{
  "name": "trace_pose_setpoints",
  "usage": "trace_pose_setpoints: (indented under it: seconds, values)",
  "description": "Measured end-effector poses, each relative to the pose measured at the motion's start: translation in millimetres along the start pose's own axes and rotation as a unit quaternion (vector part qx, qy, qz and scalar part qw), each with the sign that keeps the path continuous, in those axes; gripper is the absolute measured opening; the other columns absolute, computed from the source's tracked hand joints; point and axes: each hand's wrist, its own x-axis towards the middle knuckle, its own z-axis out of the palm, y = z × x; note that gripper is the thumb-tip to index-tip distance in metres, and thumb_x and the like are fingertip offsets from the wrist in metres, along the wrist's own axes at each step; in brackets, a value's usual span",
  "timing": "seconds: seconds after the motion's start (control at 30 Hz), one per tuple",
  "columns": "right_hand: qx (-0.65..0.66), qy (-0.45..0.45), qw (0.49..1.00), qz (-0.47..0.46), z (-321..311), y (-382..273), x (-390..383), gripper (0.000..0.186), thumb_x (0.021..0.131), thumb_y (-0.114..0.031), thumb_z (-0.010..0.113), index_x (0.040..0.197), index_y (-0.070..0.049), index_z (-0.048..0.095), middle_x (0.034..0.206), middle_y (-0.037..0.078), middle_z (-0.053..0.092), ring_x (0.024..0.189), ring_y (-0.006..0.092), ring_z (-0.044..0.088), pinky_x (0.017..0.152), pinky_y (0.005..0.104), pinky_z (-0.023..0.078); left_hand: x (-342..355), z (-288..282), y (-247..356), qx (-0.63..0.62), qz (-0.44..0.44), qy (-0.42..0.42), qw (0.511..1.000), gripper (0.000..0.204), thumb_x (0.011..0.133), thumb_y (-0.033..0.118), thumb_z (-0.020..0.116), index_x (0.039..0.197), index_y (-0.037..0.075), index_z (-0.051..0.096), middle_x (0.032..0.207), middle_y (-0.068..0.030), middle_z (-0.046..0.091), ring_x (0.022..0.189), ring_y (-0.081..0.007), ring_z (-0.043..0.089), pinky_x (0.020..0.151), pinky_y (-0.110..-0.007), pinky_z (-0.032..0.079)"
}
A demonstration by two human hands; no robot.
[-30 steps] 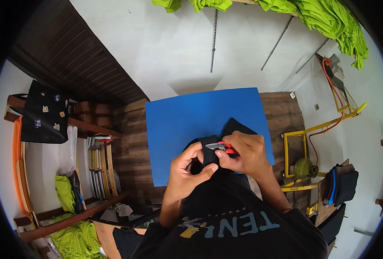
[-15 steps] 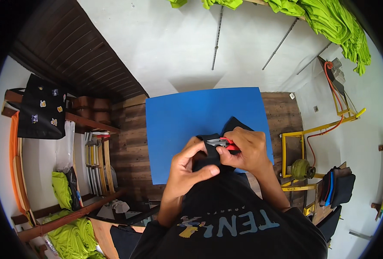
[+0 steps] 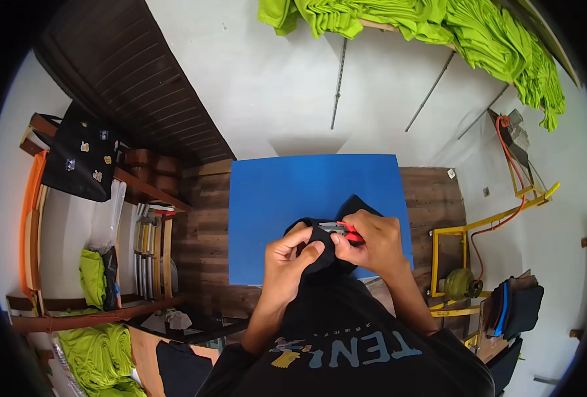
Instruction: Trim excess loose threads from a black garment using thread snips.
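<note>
My left hand (image 3: 287, 258) is closed on a black cloth piece (image 3: 320, 253), its thumb pressed on the fabric and its fingers tucked into a fold. In my right hand (image 3: 377, 241) is a pair of thread snips (image 3: 350, 233) with red handles and grey blades. The blades point left and lie against the cloth's upper edge. A dark folded part of the cloth rises behind my right fingers. Below the hands, the blue tabletop (image 3: 273, 198) spreads out; the cloth merges with my black shirt at its lower side.
Bright green garments (image 3: 492, 46) are heaped on a high shelf along the far wall. On the right stands a yellow metal frame (image 3: 435, 264) with a red hose. A wooden rack (image 3: 151, 188) with a black bag (image 3: 82, 155) is on the left. Folded dark clothes (image 3: 522, 308) lie at lower right.
My left thumb has come down from a stretched-out position onto the cloth. The snips remain at the fabric's edge. The view has tilted up slightly, showing more of the green garments.
</note>
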Motion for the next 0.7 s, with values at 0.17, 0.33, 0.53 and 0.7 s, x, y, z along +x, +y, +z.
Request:
trace_pose_setpoints:
  seconds: [0.17,0.33,0.53,0.7]
  values:
    - [0.009,0.005,1.000,0.015,-12.6,1.6,-19.4,0.022,0.072,-0.019,0.075,0.077,-0.006,0.059,0.060,0.006,0.056,0.044,0.0195,0.052,0.041,0.0292,0.040,-12.8,23.4,-5.0,-0.045,-0.020,0.005,0.999,0.028,0.083,-0.006,0.059,0.111,-0.004,0.065,0.089,0.0011,0.057,0.082,-0.0071,0.050,0.075,-0.023,0.040]
    - [0.013,0.013,0.999,0.028,-26.8,1.4,-32.8,0.022,0.071,-0.018,0.075,0.075,-0.006,0.057,0.062,0.006,0.056,0.046,0.0202,0.054,0.041,0.0296,0.040,-23.7,39.9,-11.3,-0.070,-0.045,0.007,0.997,0.027,0.083,-0.003,0.062,0.110,-0.003,0.066,0.090,0.0014,0.057,0.084,-0.0072,0.051,0.076,-0.024,0.040]
    - [0.022,0.010,1.000,0.017,-40.9,-5.6,-39.5,0.023,0.072,-0.023,0.074,0.072,-0.006,0.059,0.061,0.004,0.055,0.047,0.0213,0.056,0.041,0.0317,0.042,-32.8,49.1,-19.5,-0.007,-0.019,0.060,0.998,0.017,0.083,0.002,0.071,0.099,-0.003,0.070,0.078,0.0034,0.052,0.072,-0.0054,0.045,0.067,-0.021,0.036]
    - [0.015,-0.004,1.000,-0.006,-48.8,-1.7,-46.0,0.022,0.072,-0.020,0.074,0.073,-0.006,0.058,0.059,0.005,0.054,0.046,0.0215,0.055,0.041,0.0312,0.041,-42.5,57.6,-20.6,0.004,-0.014,0.055,0.998,0.014,0.084,-0.001,0.069,0.098,-0.001,0.070,0.076,0.0053,0.052,0.072,-0.0038,0.045,0.065,-0.020,0.035]
